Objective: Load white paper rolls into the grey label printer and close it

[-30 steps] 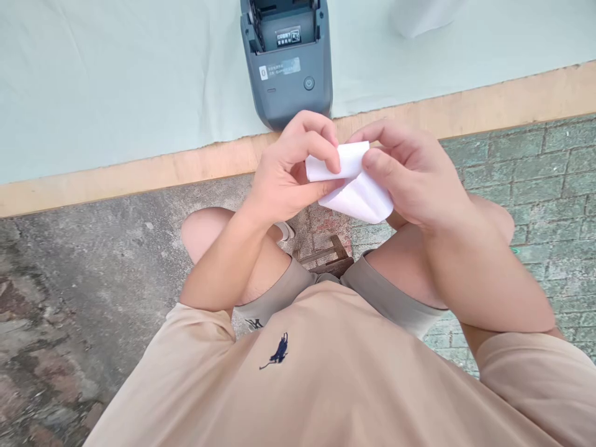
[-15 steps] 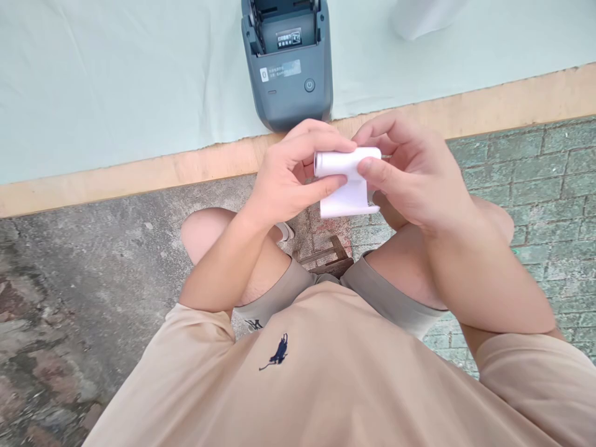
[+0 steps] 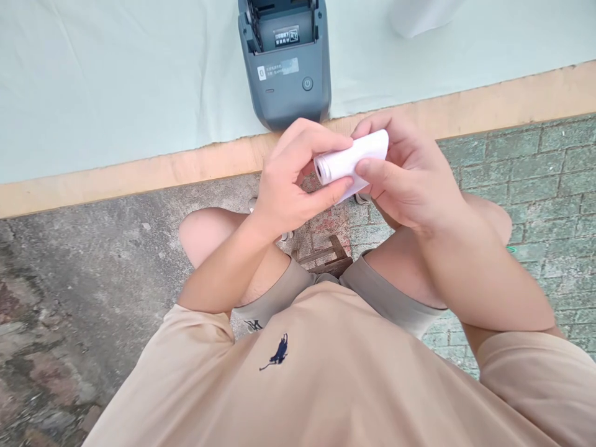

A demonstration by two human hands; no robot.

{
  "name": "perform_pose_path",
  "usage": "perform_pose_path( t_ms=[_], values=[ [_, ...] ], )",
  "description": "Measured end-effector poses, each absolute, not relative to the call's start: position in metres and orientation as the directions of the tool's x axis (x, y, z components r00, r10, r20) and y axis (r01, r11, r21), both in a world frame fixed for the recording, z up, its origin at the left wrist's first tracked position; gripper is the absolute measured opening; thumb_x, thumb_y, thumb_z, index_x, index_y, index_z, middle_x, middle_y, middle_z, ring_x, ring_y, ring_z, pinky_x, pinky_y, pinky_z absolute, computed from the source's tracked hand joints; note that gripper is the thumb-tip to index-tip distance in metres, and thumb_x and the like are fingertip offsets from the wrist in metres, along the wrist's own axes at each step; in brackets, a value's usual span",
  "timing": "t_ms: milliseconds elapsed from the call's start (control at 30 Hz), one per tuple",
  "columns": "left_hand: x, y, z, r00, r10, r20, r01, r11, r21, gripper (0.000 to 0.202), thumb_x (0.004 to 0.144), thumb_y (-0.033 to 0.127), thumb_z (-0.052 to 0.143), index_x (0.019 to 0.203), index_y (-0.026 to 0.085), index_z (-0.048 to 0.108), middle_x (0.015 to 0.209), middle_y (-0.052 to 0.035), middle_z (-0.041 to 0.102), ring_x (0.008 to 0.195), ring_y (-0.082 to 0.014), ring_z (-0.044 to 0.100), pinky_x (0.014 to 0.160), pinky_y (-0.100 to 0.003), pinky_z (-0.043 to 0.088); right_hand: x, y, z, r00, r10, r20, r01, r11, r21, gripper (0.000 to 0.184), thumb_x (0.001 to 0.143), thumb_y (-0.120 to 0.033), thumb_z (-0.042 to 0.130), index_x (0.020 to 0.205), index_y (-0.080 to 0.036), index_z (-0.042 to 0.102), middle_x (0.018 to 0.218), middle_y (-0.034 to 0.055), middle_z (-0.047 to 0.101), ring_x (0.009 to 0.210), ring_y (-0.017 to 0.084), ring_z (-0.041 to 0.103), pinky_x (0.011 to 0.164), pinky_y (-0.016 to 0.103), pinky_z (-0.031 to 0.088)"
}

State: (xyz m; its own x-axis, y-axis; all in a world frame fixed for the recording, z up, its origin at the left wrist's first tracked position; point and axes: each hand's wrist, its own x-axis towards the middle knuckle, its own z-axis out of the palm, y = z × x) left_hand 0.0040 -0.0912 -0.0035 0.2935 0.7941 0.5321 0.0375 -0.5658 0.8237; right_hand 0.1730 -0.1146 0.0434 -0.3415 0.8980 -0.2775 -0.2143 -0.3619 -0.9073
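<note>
A small white paper roll (image 3: 347, 160) is held up between my two hands, over my lap and just short of the table edge. My left hand (image 3: 295, 174) grips its left end, where the dark core opening shows, with the thumb below and fingers above. My right hand (image 3: 410, 167) pinches the right side, thumb on the near face; its other fingers are partly hidden behind the paper. A loose flap of paper hangs under the roll. Beyond my hands a dark blue-grey label printer (image 3: 288, 84) stands with its top compartment open, showing a sticker inside.
The table (image 3: 116, 81) has a pale green cover and a bare wooden edge. A white object (image 3: 421, 15) lies at the top right, cut off by the frame. Below me are my knees, a small wooden stool (image 3: 333, 264) and a brick and concrete floor.
The paper roll has tilted, its right end now higher and its left core opening turned more toward me. The loose flap has swung and shows less.
</note>
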Motion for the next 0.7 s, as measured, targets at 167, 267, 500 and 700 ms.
perform_pose_path(
  t_ms=[167,267,500,700],
  values=[
    [-0.010,-0.086,0.009,0.615,0.659,0.434,-0.124,-0.462,0.878,0.056,0.058,0.048,0.078,0.101,0.022,0.055,0.114,-0.0086,0.057,0.103,-0.0224,0.054,0.086,-0.041,0.050,0.179,-0.114,0.044,-0.538,0.769,-0.346,-0.174,-0.503,-0.847,0.028,0.072,-0.019,0.064,0.095,-0.018,0.048,0.082,-0.0025,0.053,0.068,0.005,0.056,0.056,0.018,0.049],
    [-0.016,-0.085,0.007,0.702,0.610,0.367,-0.071,-0.453,0.889,0.068,0.057,0.047,0.080,0.112,0.022,0.051,0.114,-0.0096,0.059,0.106,-0.0227,0.054,0.092,-0.043,0.050,0.179,-0.114,0.044,-0.550,0.723,-0.417,-0.111,-0.559,-0.822,0.031,0.071,-0.018,0.065,0.095,-0.018,0.044,0.081,-0.0031,0.054,0.067,0.006,0.058,0.055,0.018,0.050],
    [-0.016,-0.085,0.001,0.535,0.725,0.435,-0.144,-0.429,0.892,0.076,0.061,0.052,0.075,0.122,0.018,0.043,0.110,-0.0071,0.054,0.105,-0.0196,0.059,0.085,-0.040,0.056,0.178,-0.113,0.042,-0.465,0.737,-0.490,-0.132,-0.605,-0.785,0.040,0.070,-0.017,0.064,0.102,-0.021,0.041,0.076,-0.0039,0.058,0.065,0.009,0.061,0.056,0.022,0.052],
    [-0.037,-0.066,0.000,0.467,0.679,0.567,-0.156,-0.568,0.808,0.085,0.051,0.055,0.081,0.122,0.021,0.047,0.109,-0.0095,0.056,0.099,-0.0214,0.062,0.081,-0.035,0.060,0.190,-0.108,0.051,-0.359,0.791,-0.496,-0.130,-0.568,-0.812,0.039,0.065,-0.018,0.069,0.092,-0.023,0.041,0.067,-0.0057,0.057,0.057,0.008,0.056,0.046,0.019,0.043]
  ],
)
